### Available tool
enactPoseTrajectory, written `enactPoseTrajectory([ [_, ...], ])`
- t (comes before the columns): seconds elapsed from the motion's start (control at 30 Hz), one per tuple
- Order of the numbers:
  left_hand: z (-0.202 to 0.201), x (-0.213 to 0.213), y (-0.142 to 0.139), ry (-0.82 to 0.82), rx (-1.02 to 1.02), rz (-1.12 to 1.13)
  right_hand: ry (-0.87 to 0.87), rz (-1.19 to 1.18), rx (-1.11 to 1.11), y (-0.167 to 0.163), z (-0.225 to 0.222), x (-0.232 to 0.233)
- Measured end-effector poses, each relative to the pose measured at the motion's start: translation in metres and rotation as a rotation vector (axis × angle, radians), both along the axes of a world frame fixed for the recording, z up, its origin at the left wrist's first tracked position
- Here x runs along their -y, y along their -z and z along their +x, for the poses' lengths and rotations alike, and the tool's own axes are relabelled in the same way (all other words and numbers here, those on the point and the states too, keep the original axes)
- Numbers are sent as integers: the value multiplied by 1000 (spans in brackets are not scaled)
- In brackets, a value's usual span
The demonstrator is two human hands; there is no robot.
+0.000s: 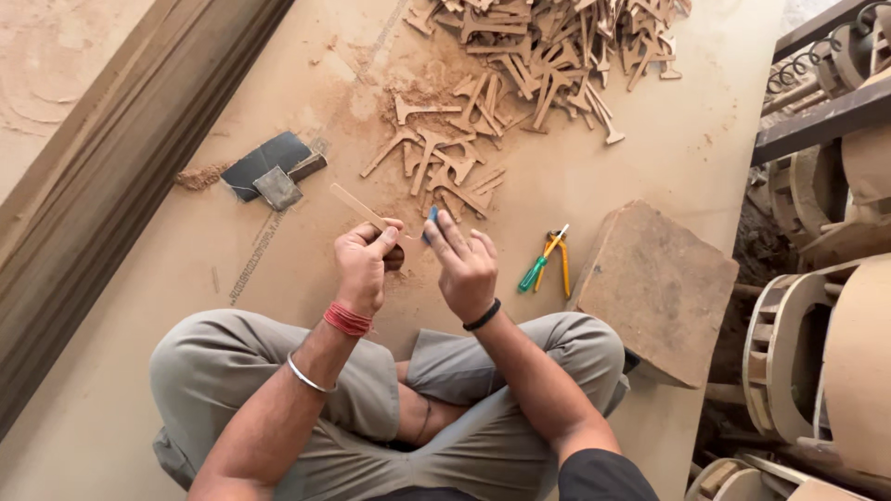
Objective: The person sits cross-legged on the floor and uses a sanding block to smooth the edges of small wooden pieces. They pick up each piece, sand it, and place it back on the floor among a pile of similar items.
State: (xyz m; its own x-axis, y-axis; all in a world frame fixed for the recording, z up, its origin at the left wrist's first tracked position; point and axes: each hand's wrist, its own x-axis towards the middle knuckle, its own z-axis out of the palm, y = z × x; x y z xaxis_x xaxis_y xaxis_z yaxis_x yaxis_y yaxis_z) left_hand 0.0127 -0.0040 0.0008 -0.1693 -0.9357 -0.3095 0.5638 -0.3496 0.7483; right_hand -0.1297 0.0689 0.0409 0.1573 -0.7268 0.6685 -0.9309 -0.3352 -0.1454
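I sit cross-legged on a large brown board. My left hand (364, 260) grips a thin flat wooden piece (353, 200) that sticks out up and to the left. My right hand (464, 264) is close beside it, its fingers pinched on a small blue tool (432, 219) held against the near end of the wooden piece. Red threads and a metal bangle circle my left wrist; a black band is on my right wrist.
Several cut wooden pieces (445, 158) lie in sawdust ahead, with a bigger heap (548, 46) farther off. Dark sandpaper sheets (267, 167) lie to the left, green and yellow pliers (548, 262) and a stone slab (654, 288) to the right. Curved wooden frames (798, 353) stand at the far right.
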Motion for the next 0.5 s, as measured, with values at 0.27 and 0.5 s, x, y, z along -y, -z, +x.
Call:
enactPoseTrajectory([
  [0.27,2,2,-3,-15,62,-11,-33,-42,-33,-3,1,1],
  [0.5,0,1,-8,-32,92,-44,-150,-93,-23,0,2,0],
])
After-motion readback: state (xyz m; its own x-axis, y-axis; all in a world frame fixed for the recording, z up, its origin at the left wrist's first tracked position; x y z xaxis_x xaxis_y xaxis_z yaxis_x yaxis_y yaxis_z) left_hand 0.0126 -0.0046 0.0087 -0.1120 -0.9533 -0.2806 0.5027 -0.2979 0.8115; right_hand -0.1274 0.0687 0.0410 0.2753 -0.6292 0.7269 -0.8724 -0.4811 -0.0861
